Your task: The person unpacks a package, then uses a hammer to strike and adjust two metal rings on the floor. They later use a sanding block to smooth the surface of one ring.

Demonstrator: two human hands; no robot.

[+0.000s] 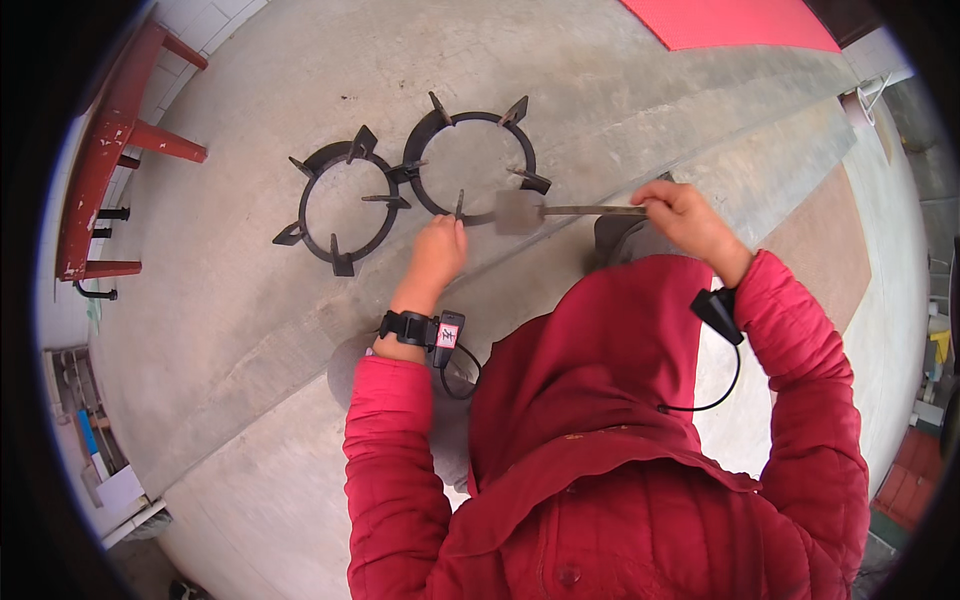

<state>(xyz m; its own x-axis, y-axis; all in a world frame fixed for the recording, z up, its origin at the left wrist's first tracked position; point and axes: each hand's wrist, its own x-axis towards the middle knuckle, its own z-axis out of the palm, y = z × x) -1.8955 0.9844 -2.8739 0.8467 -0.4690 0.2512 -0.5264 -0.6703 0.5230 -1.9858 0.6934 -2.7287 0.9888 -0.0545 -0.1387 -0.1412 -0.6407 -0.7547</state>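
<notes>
Left hand (435,250): nearly closed, pinching the near prong of the larger pan stand (424,135)
Right hand (690,222): closed around the handle of the scraper (520,212)
Floor (250,80): bore both stands, the smaller pan stand (325,158) just left
Scraping: seemed underway; share left could not be told
Containers: none made out nearby

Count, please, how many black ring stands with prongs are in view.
2. The smaller ring stand is on the left; the larger ring stand is to its upper right, just beyond the left hand, partly covered by the flat-bladed tool.
</notes>
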